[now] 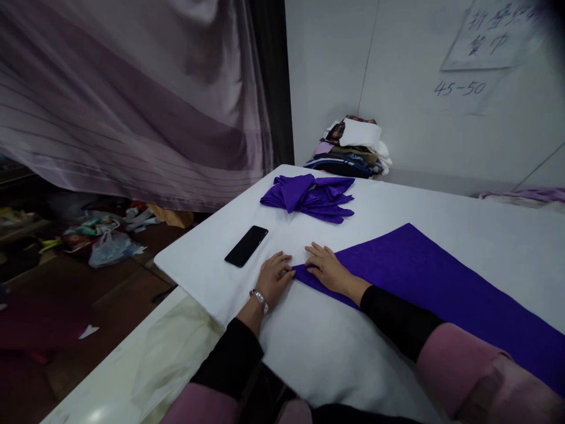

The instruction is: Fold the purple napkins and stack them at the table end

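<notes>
A flat purple cloth stretches across the white table, tapering to a narrow tip at the left. My left hand, with a silver bracelet at its wrist, has its fingers closed on that tip. Just to the right, my right hand rests on the cloth's narrow end. Its fingertips touch the fabric near the edge, the fingers spread and slightly bent. Beyond both hands lies a bunched, folded purple cloth, apart from the flat one.
A black phone lies left of my hands on the white tabletop. Folded clothes are stacked behind the table's far edge. A pinkish curtain hangs at the left, above plastic bags on the floor. Handwritten paper is on the wall.
</notes>
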Demonstrator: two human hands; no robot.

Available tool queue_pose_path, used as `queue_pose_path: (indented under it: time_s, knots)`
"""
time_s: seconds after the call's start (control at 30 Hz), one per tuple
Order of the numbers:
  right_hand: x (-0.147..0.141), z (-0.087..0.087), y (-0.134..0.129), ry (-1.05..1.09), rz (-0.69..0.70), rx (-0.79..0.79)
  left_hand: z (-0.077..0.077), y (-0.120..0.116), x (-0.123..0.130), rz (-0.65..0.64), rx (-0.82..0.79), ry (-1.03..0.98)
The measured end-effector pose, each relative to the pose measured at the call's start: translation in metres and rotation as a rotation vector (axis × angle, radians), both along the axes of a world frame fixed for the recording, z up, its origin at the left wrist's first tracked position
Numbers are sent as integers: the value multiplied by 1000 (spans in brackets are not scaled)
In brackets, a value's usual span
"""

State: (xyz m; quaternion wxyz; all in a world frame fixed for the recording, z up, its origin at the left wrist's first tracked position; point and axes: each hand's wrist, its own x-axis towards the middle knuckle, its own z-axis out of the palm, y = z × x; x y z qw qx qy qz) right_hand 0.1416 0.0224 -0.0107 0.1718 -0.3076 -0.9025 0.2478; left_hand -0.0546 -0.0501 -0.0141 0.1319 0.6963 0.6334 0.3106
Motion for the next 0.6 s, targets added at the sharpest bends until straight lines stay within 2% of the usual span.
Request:
queue_pose_path:
  time_s: [0.2, 0.6]
  knots:
    - [-6, -4, 3, 39, -37, -23, -1, 1, 0, 37, -10, 4]
    - [-9, -1, -1, 4, -82, 50, -6, 4, -1, 124, 3, 26]
